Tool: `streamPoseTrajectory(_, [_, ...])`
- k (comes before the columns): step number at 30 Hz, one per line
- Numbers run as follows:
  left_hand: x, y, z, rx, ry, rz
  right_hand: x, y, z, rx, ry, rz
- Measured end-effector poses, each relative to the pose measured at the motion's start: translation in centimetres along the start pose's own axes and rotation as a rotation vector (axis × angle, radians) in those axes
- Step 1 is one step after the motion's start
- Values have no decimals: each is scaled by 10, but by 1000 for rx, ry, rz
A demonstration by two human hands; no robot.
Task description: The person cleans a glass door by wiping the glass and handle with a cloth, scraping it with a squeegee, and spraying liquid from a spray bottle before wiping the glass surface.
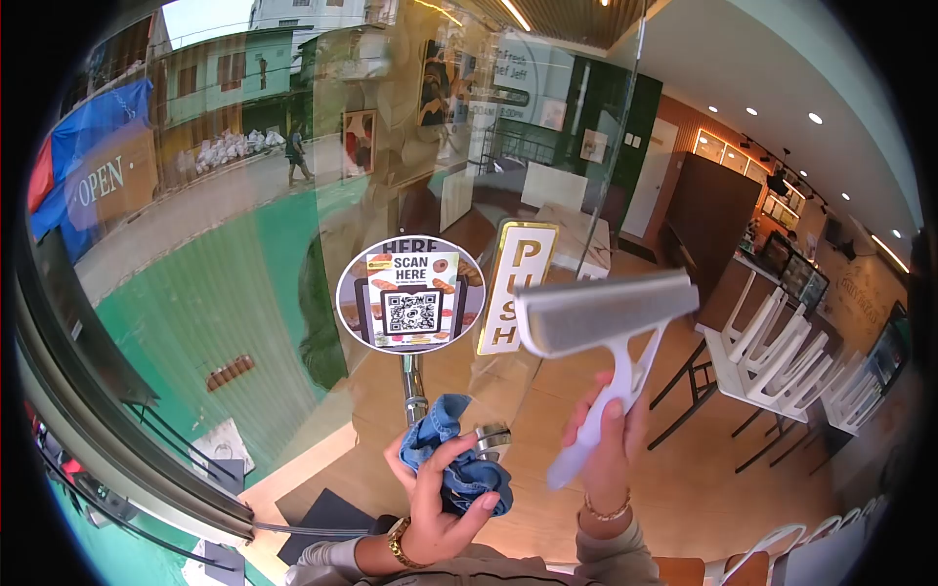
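Two hands: the left hand (427, 503) curls around a bunched blue denim cloth (451, 463), thumb and forefinger slightly apart; the right hand (608, 439) wraps the handle of a white squeegee (606, 317).
Cloth: gripped in the left hand, just beside a metal knob (493, 441) and below the round SCAN HERE sticker (410, 294); whether it touches the knob, I cannot tell.
Squeegee: raised, its right end higher, overlapping the PUSH sign (518, 288) in this view; contact with the glass panel (430, 205) cannot be told.
Sign risk: the head could catch the sign's border if dragged sideways over it.
Knob risk: loose folds could snag there if the left hand pulls off sharply.
Panel risk: if this panel swings, as the sign suggests, leaning on it could shift it.
Edges: the glass edge (623, 137) rises above the squeegee; a stroke running past it would likely lose support.
Room: rightward, wood floor (674, 488) separates the squeegee from the white chairs (772, 356), well apart.
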State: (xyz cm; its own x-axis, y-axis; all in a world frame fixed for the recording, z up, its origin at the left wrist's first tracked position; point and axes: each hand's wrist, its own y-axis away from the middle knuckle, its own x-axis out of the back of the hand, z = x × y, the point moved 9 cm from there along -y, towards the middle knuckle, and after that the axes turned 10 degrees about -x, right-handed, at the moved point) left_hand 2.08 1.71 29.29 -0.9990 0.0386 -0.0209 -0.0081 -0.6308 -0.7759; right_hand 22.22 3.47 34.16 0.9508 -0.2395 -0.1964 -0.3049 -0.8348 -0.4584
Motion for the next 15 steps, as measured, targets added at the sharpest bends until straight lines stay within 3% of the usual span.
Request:
streamPoseTrajectory(5, [-9,6,-3,-12,-61,-114,-44,-54,-91,143,255,65])
streamPoseTrajectory(8, [1,14,-19,45,-55,-65,-58,-70,-86,68,300,62])
streamPoseTrajectory(11, [12,11,-21,-162,-109,-76,-65,-82,-82,103,377,117])
streamPoseTrajectory(15, [14,3,-20,-251,92,-71,-66,-88,-79,151,405,152])
